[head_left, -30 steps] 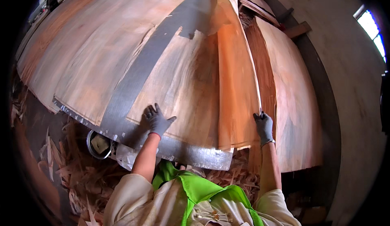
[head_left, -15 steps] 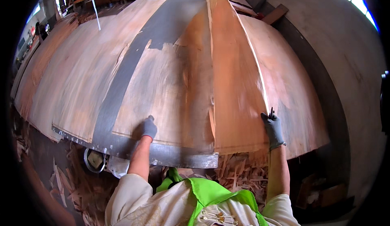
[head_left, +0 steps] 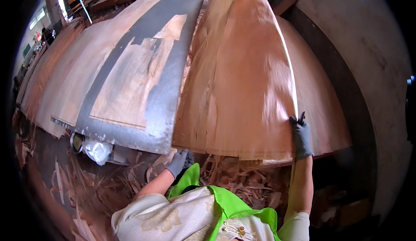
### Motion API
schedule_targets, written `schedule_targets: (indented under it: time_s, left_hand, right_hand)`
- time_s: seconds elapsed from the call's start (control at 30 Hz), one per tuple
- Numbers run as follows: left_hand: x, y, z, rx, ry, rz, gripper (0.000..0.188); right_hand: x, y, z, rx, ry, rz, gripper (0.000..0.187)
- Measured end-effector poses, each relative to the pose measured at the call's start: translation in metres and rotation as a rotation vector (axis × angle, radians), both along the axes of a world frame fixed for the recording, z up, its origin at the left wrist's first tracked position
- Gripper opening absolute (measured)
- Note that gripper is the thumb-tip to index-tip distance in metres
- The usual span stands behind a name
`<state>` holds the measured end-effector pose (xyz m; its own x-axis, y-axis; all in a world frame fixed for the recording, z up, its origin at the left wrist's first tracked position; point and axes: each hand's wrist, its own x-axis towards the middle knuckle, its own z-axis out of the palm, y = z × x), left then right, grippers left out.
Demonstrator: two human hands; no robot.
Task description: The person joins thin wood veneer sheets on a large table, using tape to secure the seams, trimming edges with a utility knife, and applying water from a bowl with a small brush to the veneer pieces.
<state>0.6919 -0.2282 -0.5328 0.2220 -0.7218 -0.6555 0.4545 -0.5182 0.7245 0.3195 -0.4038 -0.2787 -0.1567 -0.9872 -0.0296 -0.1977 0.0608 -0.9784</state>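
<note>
Gripping a brown veneer sheet by its edge, right of centre, is the right hand; the left hand, lower centre, sits near the sheet's corner, hold unclear. Centre-left, a pale veneer piece lies on the grey bench.

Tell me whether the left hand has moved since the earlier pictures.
Yes. Against the grey worktop, the left hand has moved rightward and toward the person, from the pale sheet to beyond the near right corner.

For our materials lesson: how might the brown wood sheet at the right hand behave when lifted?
The brown wood sheet probably flexes: its surface ripples. Its thin edge suggests lightness. It may split, given the torn strips below.
</note>
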Motion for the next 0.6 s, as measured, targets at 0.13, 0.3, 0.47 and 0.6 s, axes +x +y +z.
schedule_targets:
  time_s: [0.13,0.3,0.47,0.6]
  left_hand:
    - [-0.074,-0.036,-0.087,0.312,0.417,0.154,0.061]
    - [-0.138,-0.098,-0.164,0.212,0.524,0.304,0.076]
    - [-0.182,-0.143,-0.198,-0.144,0.66,0.684,0.077]
    - [-0.208,-0.167,-0.205,-0.319,0.774,0.93,0.079]
  right_hand:
    - [-0.095,-0.004,0.022,0.013,0.046,-0.058,0.025]
    - [-0.194,-0.022,0.056,0.013,-0.028,-0.102,0.022]
    - [-0.294,-0.058,0.081,0.044,0.058,-0.107,0.018]
    - [-0.367,-0.088,0.074,0.066,0.054,-0.109,0.017]
